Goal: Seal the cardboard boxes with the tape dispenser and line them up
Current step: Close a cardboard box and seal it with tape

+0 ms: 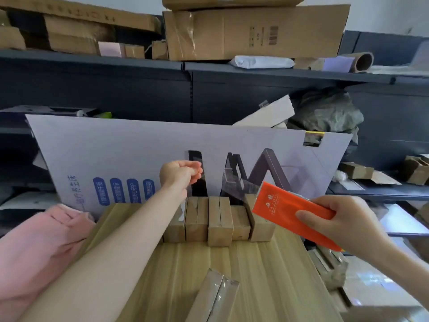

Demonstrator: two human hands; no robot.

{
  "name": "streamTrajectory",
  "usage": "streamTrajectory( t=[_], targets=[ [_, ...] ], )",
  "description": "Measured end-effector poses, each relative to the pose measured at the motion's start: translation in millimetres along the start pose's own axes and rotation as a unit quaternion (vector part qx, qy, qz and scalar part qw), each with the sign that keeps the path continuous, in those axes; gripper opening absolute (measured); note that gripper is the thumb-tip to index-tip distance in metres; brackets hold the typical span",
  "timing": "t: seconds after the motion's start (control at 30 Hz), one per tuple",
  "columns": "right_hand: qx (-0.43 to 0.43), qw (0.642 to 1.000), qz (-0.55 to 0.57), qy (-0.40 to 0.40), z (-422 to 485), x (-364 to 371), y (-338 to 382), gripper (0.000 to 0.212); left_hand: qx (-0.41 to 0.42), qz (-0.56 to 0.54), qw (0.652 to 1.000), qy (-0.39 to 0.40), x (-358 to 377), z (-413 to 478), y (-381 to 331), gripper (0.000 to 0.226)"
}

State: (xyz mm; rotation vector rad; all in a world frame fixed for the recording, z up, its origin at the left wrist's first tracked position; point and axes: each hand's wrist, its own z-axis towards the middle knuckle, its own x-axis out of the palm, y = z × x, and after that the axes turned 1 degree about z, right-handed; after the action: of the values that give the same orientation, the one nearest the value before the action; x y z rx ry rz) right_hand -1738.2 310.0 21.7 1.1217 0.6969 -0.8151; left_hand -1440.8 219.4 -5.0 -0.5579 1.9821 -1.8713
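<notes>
Boxes: five small brown cardboard boxes (220, 225) stand in a row at the far edge of the table (267, 280), sides touching. The leftmost is partly hidden by the left forearm. The fourth sits lower than its neighbours. All are blocky, matte and plain, and a centre seam shows on the tops of the second and third. A sixth box (214, 296) is long and narrow. It lies alone at the near edge, apart from the row, with glossy clear film along its seam.

One tape dispenser (287, 213): flat orange plastic, smooth, with white print, tilted over the right end of the row. The right hand (350, 226) grips its near end, with the thumb across the top face and the fingers wrapped under. One strip of clear tape (239, 189), wrinkled and shiny, runs from the dispenser's far end down to the fourth and fifth boxes.

The left hand (180, 174) is raised above the row's left end. Its fingers are curled in with the thumb against the fingertips. Nothing can be made out in the pinch.

The table is pale wood-grain laminate with plank stripes. Behind it leans one big lilac cardboard sheet (116, 145), flat, with four blue rounded labels. Dark metal shelves (255, 73) behind hold large brown cartons (253, 33). One soft pink cloth (34, 242) is bunched at the left.
</notes>
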Motion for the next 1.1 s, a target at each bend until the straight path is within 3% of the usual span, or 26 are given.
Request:
streamTrajectory(
  t=[0.17, 0.37, 0.67, 0.97, 1.1],
  targets=[
    [0.075, 0.996, -0.009, 0.054, -31, 55, -52, 0.023, -0.057, 0.057, 0.994, 0.073, -9, -17, 86, 0.007],
    [0.182, 0.970, -0.010, 0.162, -51, 135, -109, 0.034, -0.114, 0.116, 0.984, 0.068, -5, -25, 188, 0.004],
    [0.206, 0.936, -0.076, 0.276, -27, 192, -138, 0.040, -0.172, 0.185, 0.967, 0.028, 6, -21, 272, 0.013],
    [0.206, 0.920, -0.085, 0.322, -11, 224, -144, 0.039, -0.190, 0.230, 0.955, 0.009, 7, -7, 309, 0.017],
    [0.218, 0.914, -0.087, 0.329, -9, 236, -148, 0.040, -0.199, 0.231, 0.952, 0.005, 11, -7, 322, 0.007]
  ],
)
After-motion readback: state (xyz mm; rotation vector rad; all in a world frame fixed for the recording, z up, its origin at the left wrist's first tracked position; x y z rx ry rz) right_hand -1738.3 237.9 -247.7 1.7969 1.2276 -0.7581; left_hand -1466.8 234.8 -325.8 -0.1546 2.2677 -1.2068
